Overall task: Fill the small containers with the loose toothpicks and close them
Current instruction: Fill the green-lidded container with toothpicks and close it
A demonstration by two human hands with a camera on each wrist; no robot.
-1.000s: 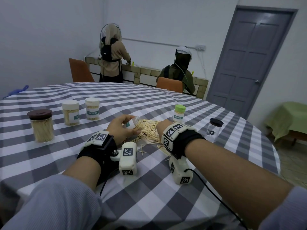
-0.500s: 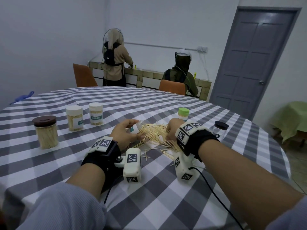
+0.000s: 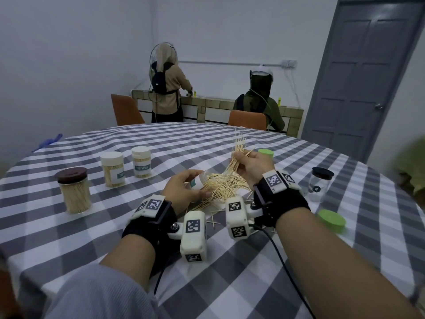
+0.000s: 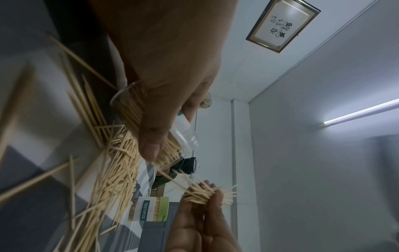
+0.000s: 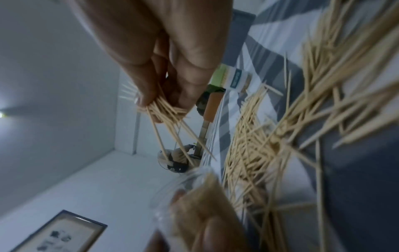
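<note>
My left hand (image 3: pixel 184 187) grips a small clear container (image 3: pixel 199 180) tilted on its side, its open mouth toward the pile of loose toothpicks (image 3: pixel 224 185). The container (image 4: pixel 151 122) holds some toothpicks inside. My right hand (image 3: pixel 251 165) is raised above the pile and pinches a bunch of toothpicks (image 3: pixel 239 148) that fans upward. In the right wrist view that bunch (image 5: pixel 166 110) sits between thumb and fingers, above the container mouth (image 5: pixel 194 187). A loose green lid (image 3: pixel 331 221) lies on the cloth by my right forearm.
On the checked round table (image 3: pixel 69 238) stand a brown-lidded jar of toothpicks (image 3: pixel 73 189), two white-lidded containers (image 3: pixel 113 168) (image 3: pixel 141 165), a green-lidded container (image 3: pixel 265 153) behind my right hand, and an empty black-lidded jar (image 3: pixel 320 184). Two people work at a far counter (image 3: pixel 207 107).
My right hand has lifted off the pile with a bunch of toothpicks pinched in it. The left hand keeps holding the tilted container at the pile's edge.
</note>
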